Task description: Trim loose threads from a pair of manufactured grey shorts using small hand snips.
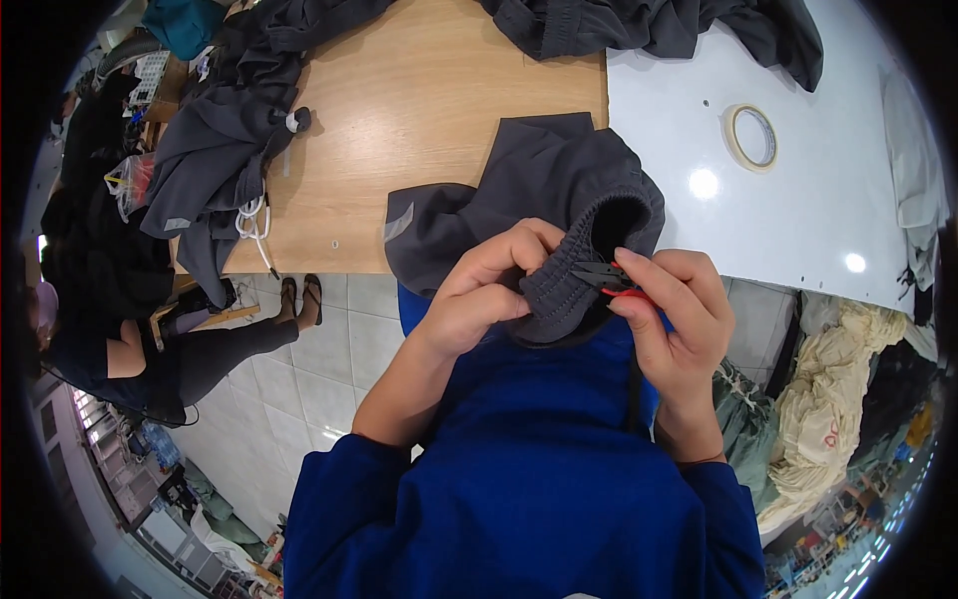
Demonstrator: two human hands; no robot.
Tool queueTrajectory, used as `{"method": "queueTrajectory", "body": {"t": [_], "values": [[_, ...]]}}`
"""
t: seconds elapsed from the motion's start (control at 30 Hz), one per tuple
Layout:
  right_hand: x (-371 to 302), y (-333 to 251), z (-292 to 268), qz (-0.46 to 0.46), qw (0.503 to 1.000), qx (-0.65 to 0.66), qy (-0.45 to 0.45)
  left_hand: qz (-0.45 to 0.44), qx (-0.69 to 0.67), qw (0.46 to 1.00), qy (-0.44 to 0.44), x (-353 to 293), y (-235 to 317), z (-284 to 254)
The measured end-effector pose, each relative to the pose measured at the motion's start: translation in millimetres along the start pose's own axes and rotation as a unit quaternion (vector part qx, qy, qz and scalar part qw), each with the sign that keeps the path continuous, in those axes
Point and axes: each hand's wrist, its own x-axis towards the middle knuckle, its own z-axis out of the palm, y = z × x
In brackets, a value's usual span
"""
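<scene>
Dark grey shorts [539, 175] lie over the table's near edge, with their gathered elastic waistband [561, 290] raised toward me. My left hand [486, 290] is closed on the waistband's left side, thumb in front and fingers partly hidden by the cloth. In my right hand [679, 304] are small thread snips with red handles [627, 292], pinched between thumb and fingers. Their dark blades point left and lie against the waistband beside its opening. I cannot tell whether a thread is between the blades.
The wooden table [399, 120] meets a white tabletop [669, 120] bearing a roll of tape [750, 138]. More dark garments [215, 150] with a white drawcord [253, 225] lie at left, others [649, 25] at the far edge. A person [150, 359] sits at left. Cream sacks [828, 399] stand at right.
</scene>
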Motion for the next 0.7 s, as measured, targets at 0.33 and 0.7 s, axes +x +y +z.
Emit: {"method": "queueTrajectory", "body": {"t": [0.33,0.7], "values": [[1.4,-0.8,0.3,-0.029,0.998,-0.054,0.01,-0.008,0.007,1.0,0.006,0.4,2.6,1.2],[-0.7,-1.6,-0.5,-0.04,0.997,-0.062,0.017,-0.012,-0.015,1.0,0.005,-1.9,2.2,3.1]]}}
